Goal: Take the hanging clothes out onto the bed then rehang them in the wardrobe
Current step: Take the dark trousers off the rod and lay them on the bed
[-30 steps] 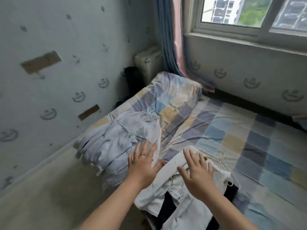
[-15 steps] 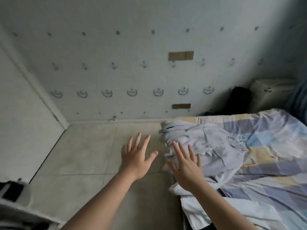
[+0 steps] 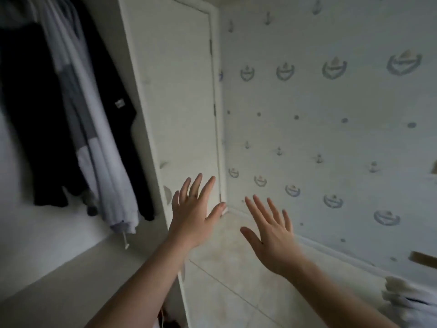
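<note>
Head view has your left hand [image 3: 191,216] and right hand [image 3: 272,240] raised side by side, fingers spread wide and holding nothing. The left is in front of the white wardrobe [image 3: 175,102], the right over the tiled floor [image 3: 224,292]. Dark and pale hanging clothes [image 3: 94,138] hang inside the wardrobe at left (blurred, so I can't count them). A pale bundle of cloth [image 3: 409,297] shows at lower right.

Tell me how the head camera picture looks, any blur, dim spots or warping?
Head view: motion blur softens the black and white-grey hanging clothes and the pale crumpled clothes at lower right; the wardrobe interior is dim, the patterned wall brighter; wide-angle distortion tilts the white wardrobe door; the left hand and right hand look fairly sharp.
</note>
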